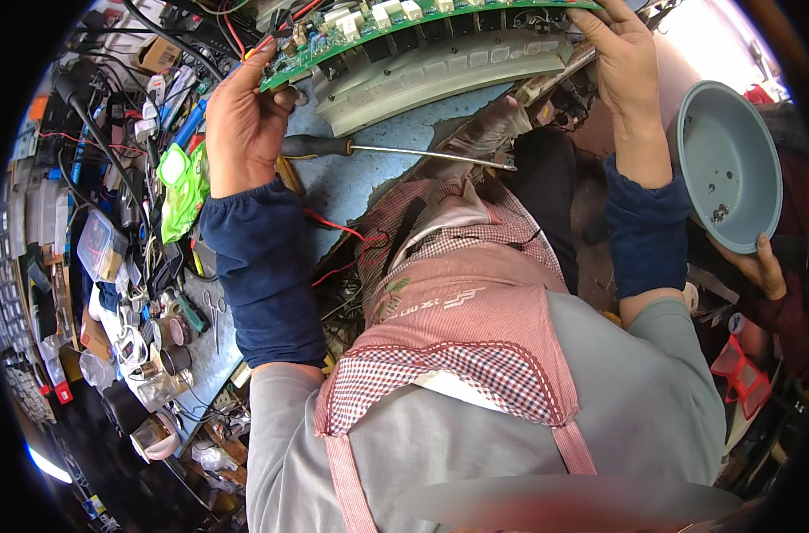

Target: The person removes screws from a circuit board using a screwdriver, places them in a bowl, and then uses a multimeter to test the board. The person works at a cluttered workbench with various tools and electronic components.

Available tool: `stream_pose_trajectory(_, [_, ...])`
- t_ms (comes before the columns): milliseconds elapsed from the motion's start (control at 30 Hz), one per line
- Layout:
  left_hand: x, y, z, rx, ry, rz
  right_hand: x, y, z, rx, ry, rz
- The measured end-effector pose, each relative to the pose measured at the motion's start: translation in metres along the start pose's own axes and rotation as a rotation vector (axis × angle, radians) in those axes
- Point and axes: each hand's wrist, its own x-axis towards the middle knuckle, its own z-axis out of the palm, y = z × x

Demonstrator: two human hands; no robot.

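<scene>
A long green circuit board [378, 31] with white connectors, black components and a long metal heatsink [440, 84] beneath spans the top of the head view. My left hand [246, 129] grips the board's left end, fingers curled, beside red and black wires. My right hand [622, 62] grips the right end with its thumb on the board's edge. A long screwdriver [395, 151] with a black handle lies on the blue mat [382, 173] below the heatsink, near my left wrist.
A co-worker's hand [758, 271] holds a grey bowl [729, 164] with small screws, right of my right arm. Tangled cables, tools, scissors [214, 311], boxes and a green soft pack [182, 191] crowd the bench at left. A red plastic object [742, 377] sits lower right.
</scene>
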Motion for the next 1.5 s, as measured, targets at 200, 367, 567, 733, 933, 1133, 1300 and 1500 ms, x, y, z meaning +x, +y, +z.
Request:
stream_pose_trajectory(200, [-0.006,0.006,0.002,-0.074,-0.004,-0.016,0.003,-0.009,0.007,0.053,-0.006,-0.067])
stream_pose_trajectory(367, [-0.005,0.012,-0.018,-0.172,-0.214,-0.044,0.006,-0.007,-0.002,0.024,-0.004,-0.07])
stream_pose_trajectory(567, [-0.013,0.014,-0.026,-0.167,-0.341,-0.005,0.004,-0.016,-0.001,0.015,0.016,-0.04])
stream_pose_trajectory(733, [-0.02,0.017,-0.035,-0.073,-0.443,0.109,0.007,-0.019,0.001,0.047,0.016,-0.076])
stream_pose_trajectory(933, [-0.01,0.006,-0.039,0.051,-0.466,0.259,0.008,-0.032,-0.001,0.04,0.02,-0.097])
stream_pose_trajectory(1133, [-0.002,-0.013,-0.026,0.051,-0.286,0.424,0.007,-0.037,-0.002,0.048,0.021,-0.114])
stream_pose_trajectory(1300, [0.004,-0.013,-0.022,-0.007,-0.242,0.435,0.007,-0.04,0.001,0.034,0.028,-0.133])
stream_pose_trajectory(1500, [-0.004,-0.011,0.0,0.001,-0.16,0.469,0.008,-0.041,0.0,0.005,0.042,-0.144])
